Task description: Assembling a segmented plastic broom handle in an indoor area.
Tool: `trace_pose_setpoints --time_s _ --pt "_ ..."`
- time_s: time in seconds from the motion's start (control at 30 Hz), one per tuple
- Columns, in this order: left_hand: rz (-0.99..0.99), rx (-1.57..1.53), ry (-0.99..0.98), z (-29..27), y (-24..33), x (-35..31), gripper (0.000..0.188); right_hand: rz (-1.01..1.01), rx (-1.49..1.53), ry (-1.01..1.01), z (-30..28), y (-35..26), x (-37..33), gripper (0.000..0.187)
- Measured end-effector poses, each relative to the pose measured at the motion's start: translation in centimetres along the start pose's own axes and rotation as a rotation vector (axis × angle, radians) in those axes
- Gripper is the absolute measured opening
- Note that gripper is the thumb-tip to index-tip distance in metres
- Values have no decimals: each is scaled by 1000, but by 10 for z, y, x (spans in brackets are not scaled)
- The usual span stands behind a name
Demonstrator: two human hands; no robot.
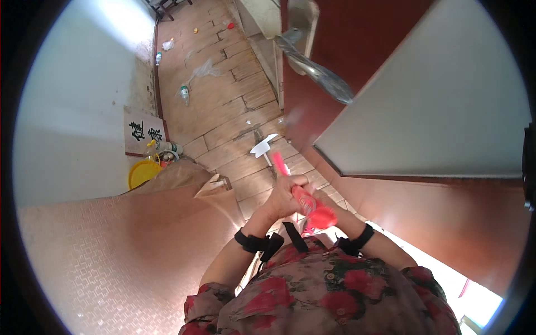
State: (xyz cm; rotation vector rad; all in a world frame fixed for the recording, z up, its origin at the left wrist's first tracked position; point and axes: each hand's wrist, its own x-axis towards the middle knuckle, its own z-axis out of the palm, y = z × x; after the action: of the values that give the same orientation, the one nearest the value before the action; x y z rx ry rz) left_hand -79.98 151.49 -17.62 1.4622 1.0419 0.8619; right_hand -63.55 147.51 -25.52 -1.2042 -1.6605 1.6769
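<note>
Low in the middle of the view, a red plastic bag [307, 202] with pale print is bunched into a narrow length, its lower end flared. My left hand [286, 196] is closed around its middle, and a thin red end sticks out past the fingers. My right hand [326, 200] meets it from the other side and grips the bag too. Its fingers are partly hidden and blurred. On the floor just beyond the hands lies a torn white piece [263, 146].
An open door [357, 33] with a film-wrapped lever handle [321, 72] stands at right. Plastic bottles [185, 94] and clear film [205, 70] litter the tiled floor [234, 106]. A yellow basin [142, 174] sits by the left wall, behind a patterned brown panel [134, 245].
</note>
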Motion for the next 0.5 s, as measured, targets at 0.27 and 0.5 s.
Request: trace_pose_setpoints --time_s 0.27,0.5 --pt "-80 -30 -267 24 35 -54 7 500 -640 57 12 68 -32 26" --pt "-74 -9 -53 50 26 -67 14 638 -612 214 21 140 -88 26"
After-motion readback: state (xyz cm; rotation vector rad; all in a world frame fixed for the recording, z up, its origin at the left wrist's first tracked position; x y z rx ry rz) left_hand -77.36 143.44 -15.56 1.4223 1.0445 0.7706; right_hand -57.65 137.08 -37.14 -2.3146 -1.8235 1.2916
